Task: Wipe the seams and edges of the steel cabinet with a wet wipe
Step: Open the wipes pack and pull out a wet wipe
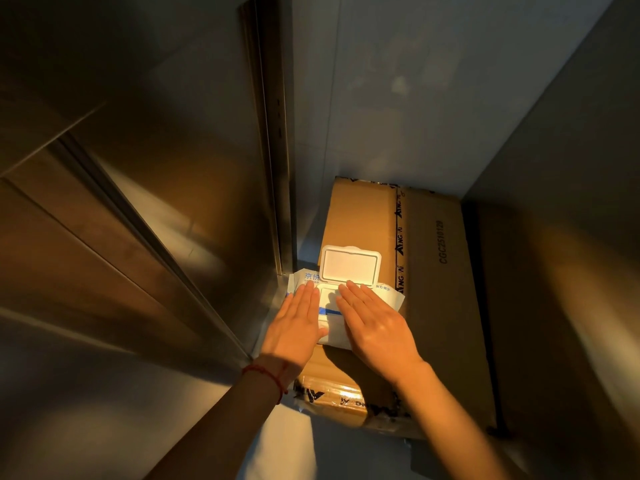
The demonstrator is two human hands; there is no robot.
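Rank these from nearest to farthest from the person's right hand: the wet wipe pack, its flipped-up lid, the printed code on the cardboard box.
1. Wet wipe pack: under the right hand.
2. Flipped-up lid: just beyond the fingertips.
3. Printed code: farther, up to the right on the cardboard box.

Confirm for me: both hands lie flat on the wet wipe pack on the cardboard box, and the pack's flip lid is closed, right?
Not quite. The head view shows the flip lid standing open, not closed. The rest holds: the left hand and right hand lie flat on the wet wipe pack, which sits on the cardboard box.
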